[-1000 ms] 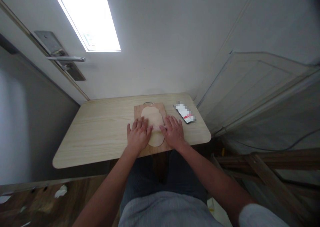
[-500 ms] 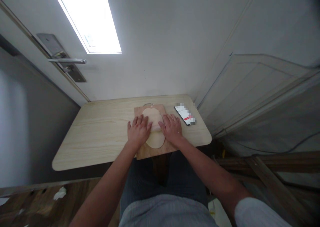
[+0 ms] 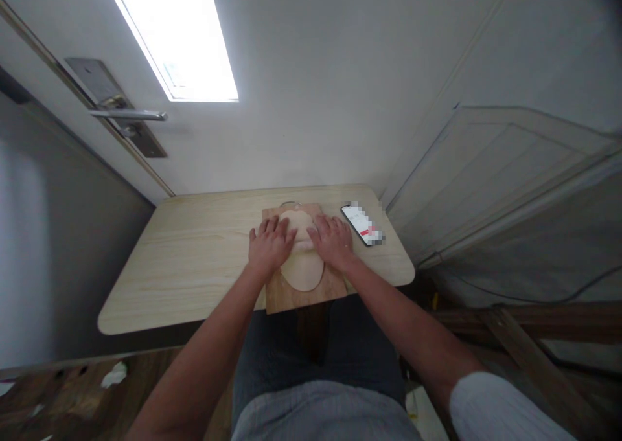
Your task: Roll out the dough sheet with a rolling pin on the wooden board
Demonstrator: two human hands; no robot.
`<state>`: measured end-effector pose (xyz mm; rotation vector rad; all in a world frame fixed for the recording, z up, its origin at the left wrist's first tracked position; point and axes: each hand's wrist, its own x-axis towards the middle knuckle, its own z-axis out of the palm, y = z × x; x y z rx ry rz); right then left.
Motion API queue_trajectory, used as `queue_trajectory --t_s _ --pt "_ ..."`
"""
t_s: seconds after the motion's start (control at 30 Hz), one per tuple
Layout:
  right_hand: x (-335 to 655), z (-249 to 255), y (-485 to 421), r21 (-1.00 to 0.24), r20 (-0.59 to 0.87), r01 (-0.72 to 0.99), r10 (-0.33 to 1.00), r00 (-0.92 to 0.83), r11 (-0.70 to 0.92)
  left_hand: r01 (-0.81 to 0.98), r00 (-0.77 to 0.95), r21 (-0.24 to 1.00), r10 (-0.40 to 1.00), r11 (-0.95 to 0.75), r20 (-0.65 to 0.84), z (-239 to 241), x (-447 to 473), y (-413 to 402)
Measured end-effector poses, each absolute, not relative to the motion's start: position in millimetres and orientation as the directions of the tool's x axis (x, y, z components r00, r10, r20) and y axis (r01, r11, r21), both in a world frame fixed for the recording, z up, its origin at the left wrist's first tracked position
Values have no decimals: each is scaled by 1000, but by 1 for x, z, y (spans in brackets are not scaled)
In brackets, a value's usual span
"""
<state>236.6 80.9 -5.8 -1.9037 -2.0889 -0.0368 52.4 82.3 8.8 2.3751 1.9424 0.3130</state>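
Observation:
A flattened round sheet of pale dough (image 3: 303, 274) lies on a wooden cutting board (image 3: 286, 298). Across the dough runs a short pale rolling pin (image 3: 304, 245), its middle showing between my thumbs. My left hand (image 3: 272, 241) is over the pin's left end, fingers slightly apart and pointing forward over it. On the other end rests my right hand (image 3: 333, 239), thumb turned inward. Both palms cover the ends of the pin. Dough shows in front of the pin and behind it.
The board lies on a light wood-grain table (image 3: 194, 260) with rounded corners. Right of my hand is a phone (image 3: 358, 222), its screen lit. Behind the table stands a white door with a metal handle (image 3: 129, 114). Wooden beams (image 3: 534, 318) are at the lower right.
The pin and my hands have shifted slightly away from me, and more dough shows on my side of the pin. The view has tilted a little.

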Motion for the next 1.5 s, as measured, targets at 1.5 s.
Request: queue_trajectory --t_s 1.5 --pt "233 -1 97 -154 206 982 976 -74 107 944 196 225 959 -241 203 8 51 92"
